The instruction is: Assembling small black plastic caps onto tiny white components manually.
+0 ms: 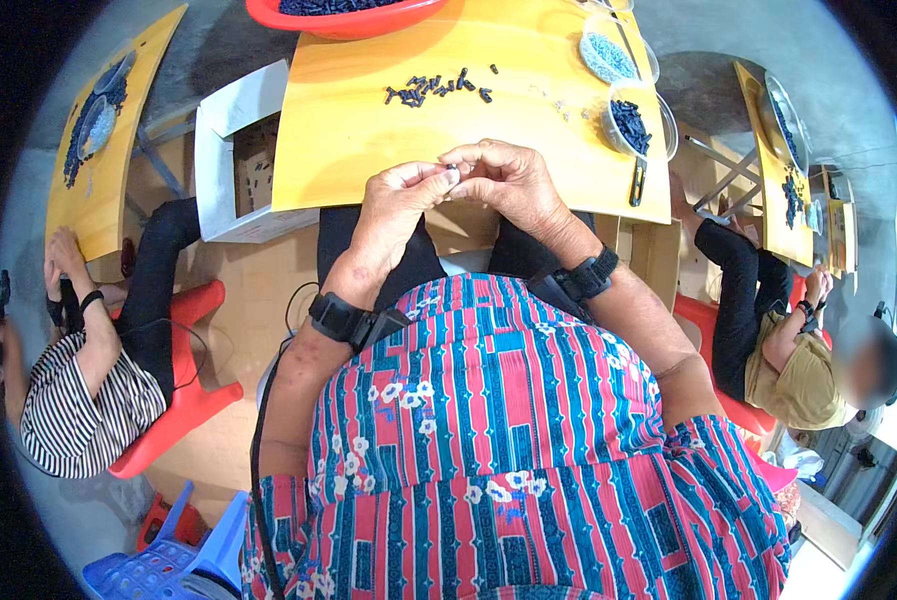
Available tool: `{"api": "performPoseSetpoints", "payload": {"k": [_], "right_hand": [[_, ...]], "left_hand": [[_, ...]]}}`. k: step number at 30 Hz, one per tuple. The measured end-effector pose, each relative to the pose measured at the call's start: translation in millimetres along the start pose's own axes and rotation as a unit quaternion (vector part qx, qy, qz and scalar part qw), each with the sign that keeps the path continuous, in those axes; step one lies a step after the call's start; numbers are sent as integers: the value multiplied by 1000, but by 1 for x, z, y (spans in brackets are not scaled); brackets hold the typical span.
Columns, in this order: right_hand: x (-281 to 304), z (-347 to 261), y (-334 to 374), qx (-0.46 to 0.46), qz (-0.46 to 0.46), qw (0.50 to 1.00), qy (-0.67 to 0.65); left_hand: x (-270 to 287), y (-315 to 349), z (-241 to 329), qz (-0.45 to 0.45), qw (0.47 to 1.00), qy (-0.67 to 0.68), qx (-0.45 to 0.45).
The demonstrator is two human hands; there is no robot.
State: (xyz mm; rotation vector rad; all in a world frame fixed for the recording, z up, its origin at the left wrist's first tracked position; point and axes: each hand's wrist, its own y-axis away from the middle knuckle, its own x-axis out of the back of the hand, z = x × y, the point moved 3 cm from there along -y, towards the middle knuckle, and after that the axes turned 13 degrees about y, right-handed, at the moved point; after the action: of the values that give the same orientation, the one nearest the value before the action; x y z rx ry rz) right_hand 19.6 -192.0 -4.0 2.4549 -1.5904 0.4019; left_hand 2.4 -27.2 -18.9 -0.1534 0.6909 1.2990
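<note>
My left hand [400, 205] and my right hand [513, 187] meet just over the near edge of the yellow table [348, 150]. Between the fingertips of both hands sits a tiny dark part [452, 168], mostly covered by thumbs and fingers. Both hands are closed in a pinch on it; its exact kind is too small to make out. Beyond them a loose pile of small black cylindrical parts [413, 93] lies on the tabletop, with a few pieces lying apart at its right.
A red basin [368, 22] of dark parts stands at the far edge. On the right are a clear tub of black parts [629, 127], a tub of pale blue bits [606, 57] and a black-handled tool [637, 184]. An open white box [213, 165] adjoins the left edge. People sit on both sides.
</note>
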Motion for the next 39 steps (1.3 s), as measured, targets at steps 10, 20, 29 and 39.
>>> {"api": "performPoseSetpoints", "payload": {"k": [10, 20, 29, 39], "right_hand": [[22, 4, 4, -66, 84, 994, -15], [154, -4, 35, -72, 391, 886, 238], [159, -10, 27, -134, 368, 800, 456], [90, -7, -36, -48, 240, 883, 401]], "left_hand": [[5, -19, 5, 26, 971, -218, -89], [21, -26, -5, 37, 937, -311, -157], [14, -22, -2, 24, 936, -315, -157], [0, -9, 7, 21, 937, -302, -172]]}}
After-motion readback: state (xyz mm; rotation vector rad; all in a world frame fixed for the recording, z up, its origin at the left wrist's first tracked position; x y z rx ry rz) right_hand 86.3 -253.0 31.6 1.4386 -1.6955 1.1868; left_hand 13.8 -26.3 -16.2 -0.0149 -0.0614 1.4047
